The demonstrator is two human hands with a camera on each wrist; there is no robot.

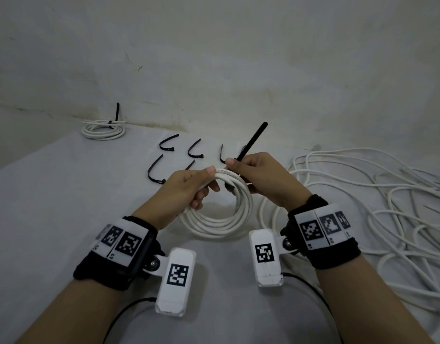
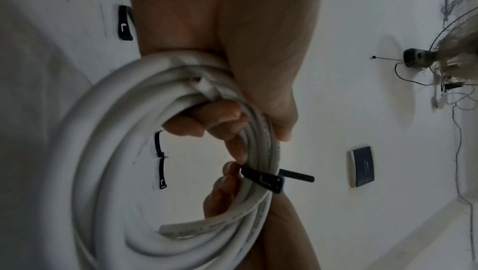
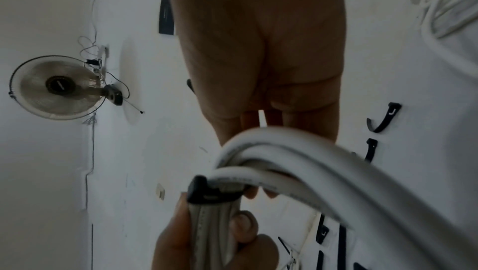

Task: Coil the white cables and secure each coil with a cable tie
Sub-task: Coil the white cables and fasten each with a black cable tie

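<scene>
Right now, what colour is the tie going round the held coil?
Black, clearest in the left wrist view: the cable tie crosses the white coil.

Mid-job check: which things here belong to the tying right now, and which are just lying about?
In use:
- coil, held by left hand
- cable tie, pulled by right hand

Lying about:
- spare ties
- finished coil
- loose cables
- wall fan

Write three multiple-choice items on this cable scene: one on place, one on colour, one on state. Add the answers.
1. Where does the finished coil lie?
A. far left by the wall
B. under the right wrist
C. on the loose cables

2. What colour is the tie in the right hand?
A. white
B. black
C. red

3. What is the left hand doing?
A. resting flat
B. pointing
C. gripping the coil

Answers: 1 A, it sits at the table's far left corner; 2 B, its strap is black; 3 C, fingers curl round the loops.
</scene>
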